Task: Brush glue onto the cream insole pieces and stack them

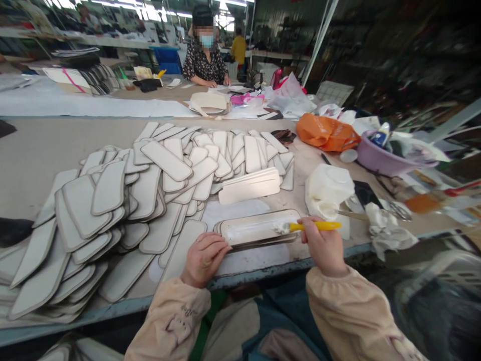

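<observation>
Right grip (323, 245) pinches brush (319, 226); left grip (203, 258) touches panel (257, 229) at 8 o'clock, closure unclear. Panel likely light, stiff; hold edges.

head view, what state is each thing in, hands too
left hand: fingers curled, at the top panel's left end
right hand: closed around the yellow brush
yellow brush: held, bristles coated white, touching the top panel
top panel: lying on others
pale panels: loosely heaped, overlapping
white plastic container: contents hard to tell
orange bag: crumpled
purple basin: filled with mixed items
white wad: crumpled
</observation>
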`<act>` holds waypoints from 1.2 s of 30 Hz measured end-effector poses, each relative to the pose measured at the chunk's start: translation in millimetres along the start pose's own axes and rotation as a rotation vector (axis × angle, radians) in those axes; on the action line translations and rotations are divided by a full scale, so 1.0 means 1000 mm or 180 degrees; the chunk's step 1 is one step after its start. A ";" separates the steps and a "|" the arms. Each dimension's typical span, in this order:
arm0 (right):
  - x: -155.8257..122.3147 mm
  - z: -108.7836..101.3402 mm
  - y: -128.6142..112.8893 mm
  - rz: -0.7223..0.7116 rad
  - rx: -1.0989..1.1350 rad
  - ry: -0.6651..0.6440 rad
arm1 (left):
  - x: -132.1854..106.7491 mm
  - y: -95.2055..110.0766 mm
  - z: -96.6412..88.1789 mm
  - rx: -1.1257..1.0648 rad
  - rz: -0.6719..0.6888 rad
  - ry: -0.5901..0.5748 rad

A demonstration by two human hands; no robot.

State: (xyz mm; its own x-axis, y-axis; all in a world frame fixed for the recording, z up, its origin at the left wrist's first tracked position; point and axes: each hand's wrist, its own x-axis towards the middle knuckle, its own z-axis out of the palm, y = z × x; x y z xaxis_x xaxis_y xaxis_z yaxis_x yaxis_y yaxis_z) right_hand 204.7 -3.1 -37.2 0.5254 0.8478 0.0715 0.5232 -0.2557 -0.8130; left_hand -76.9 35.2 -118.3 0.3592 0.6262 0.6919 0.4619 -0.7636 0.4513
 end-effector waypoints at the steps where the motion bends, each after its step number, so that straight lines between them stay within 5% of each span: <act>1: 0.001 -0.005 0.000 0.0000 -0.0042 0.0126 | 0.000 0.000 0.000 0.0002 0.0003 0.0009; 4: -0.013 0.003 -0.007 -0.0184 0.0448 -0.0028 | 0.001 0.000 -0.001 0.0016 0.0041 0.0015; 7: -0.037 0.037 -0.019 -0.0402 0.1142 -0.0883 | 0.002 -0.001 -0.001 0.0041 0.0090 -0.0019; 10: -0.044 0.059 -0.023 -0.0477 0.1198 -0.1206 | 0.004 -0.001 -0.002 0.0066 0.0144 -0.0036; 19: 0.007 -0.016 0.018 -0.0076 -0.0084 0.0277 | 0.003 -0.001 -0.001 0.0024 0.0183 -0.0025; 21: 0.000 -0.007 0.014 -0.0135 0.0357 0.0131 | 0.003 -0.001 -0.002 0.0038 0.0186 -0.0038; 24: -0.022 0.032 -0.002 -0.0305 0.1378 -0.0689 | 0.005 0.000 -0.002 0.0067 0.0210 -0.0044; 28: -0.037 0.070 -0.017 -0.0505 0.1527 -0.1312 | 0.007 0.001 -0.003 0.0085 0.0230 -0.0109; 31: -0.024 0.060 -0.009 -0.0454 0.1263 -0.1057 | 0.007 0.001 -0.003 0.0108 0.0237 -0.0113; 36: 0.014 0.010 0.023 -0.0124 0.0652 -0.0114 | 0.008 0.002 -0.003 0.0090 0.0230 -0.0099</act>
State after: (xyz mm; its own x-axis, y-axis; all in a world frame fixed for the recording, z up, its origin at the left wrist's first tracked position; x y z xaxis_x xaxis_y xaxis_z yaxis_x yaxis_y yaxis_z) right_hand 217.3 7.4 -60.4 0.4813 0.8722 0.0874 0.3932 -0.1257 -0.9108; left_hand -75.8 37.9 -110.0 0.4172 0.5746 0.7041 0.4564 -0.8024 0.3845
